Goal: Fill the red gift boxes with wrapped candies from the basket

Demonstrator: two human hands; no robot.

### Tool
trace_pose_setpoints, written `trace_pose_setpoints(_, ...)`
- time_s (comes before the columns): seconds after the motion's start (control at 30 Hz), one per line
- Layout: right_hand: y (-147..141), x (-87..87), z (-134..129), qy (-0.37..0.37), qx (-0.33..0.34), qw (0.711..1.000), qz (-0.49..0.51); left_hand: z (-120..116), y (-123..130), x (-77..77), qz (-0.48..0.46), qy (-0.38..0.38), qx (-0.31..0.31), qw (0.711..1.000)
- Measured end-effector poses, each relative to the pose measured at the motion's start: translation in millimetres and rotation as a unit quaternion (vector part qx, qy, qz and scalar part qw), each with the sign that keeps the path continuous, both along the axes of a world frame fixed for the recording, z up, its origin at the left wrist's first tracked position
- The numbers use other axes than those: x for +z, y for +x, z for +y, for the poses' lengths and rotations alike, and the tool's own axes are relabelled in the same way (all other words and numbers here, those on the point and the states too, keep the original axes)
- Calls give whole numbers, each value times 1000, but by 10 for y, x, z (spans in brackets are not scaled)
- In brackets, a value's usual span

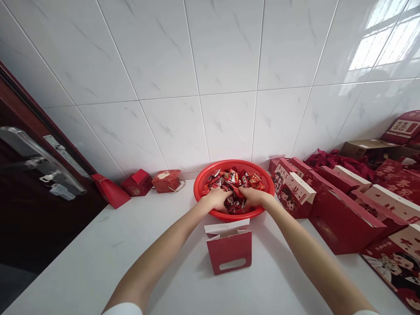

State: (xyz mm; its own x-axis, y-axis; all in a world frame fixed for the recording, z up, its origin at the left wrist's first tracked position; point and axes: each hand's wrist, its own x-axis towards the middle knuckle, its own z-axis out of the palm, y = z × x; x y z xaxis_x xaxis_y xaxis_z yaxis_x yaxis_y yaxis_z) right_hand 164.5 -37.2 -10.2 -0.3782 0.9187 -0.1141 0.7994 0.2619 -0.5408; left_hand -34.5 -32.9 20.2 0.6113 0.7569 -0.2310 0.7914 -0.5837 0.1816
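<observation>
A red plastic basket (201, 192) stands against the wall, filled with wrapped candies (232, 177) in red, shiny wrappers. My left hand (219, 199) reaches into its left side, with curled fingers gathered around some candies. From the right side, my right hand (252, 198) closes on candies in the same heap. The fingertips of both hands are partly buried among the wrappers. Directly in front of the basket, between my forearms, a red paper box (229, 251) stands upright, its white-lined top open and an oval cutout low on its front.
Several red gift boxes (344, 221) crowd the right side, with dark red ribbon or cloth (337, 162) and a cardboard box (364, 148) behind them. Three small red boxes (138, 183) sit along the wall at left. A dark door (29, 192) with a metal handle borders the white table (108, 258).
</observation>
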Motion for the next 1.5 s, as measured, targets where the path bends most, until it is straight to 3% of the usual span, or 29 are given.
trace_pose_setpoints(0.2, -28, 117, -54, -42, 0, 999, -10, 36, -37, -22, -84, -33, 2, 996)
trace_pose_setpoints(0.37, -10, 96, -53, -24, -19, 995, 92, 79, -53, -68, -114, -56, -5, 992)
trace_pose_setpoints(0.6, 30, 23, -4, 22, -54, 978, 201, 101, -32, -70, -256, -98, 27, 961)
trace_pose_setpoints(0.83, 40, 53, -30, 37, -57, 926, 372, 100, -22, -35, -355, -36, 84, 930)
trace_pose_setpoints(1.03, 45, 33, -4, 80, -132, 920, 361, 93, -15, -47, -353, -24, 71, 933)
trace_pose_setpoints(1.17, 48, -9, 31, 94, -169, 920, 340, 88, -27, -74, -352, -59, 77, 931)
trace_pose_setpoints(1.27, 36, 10, 6, 104, -150, 922, 341, 77, -41, -85, -386, -85, 69, 916)
trace_pose_setpoints(1.4, 6, 76, -65, 100, -69, 926, 357, 51, -49, -74, -440, -135, 42, 887)
trace_pose_setpoints(1.5, -7, 117, -104, 92, -57, 918, 382, 48, -45, -78, -439, -160, 45, 883)
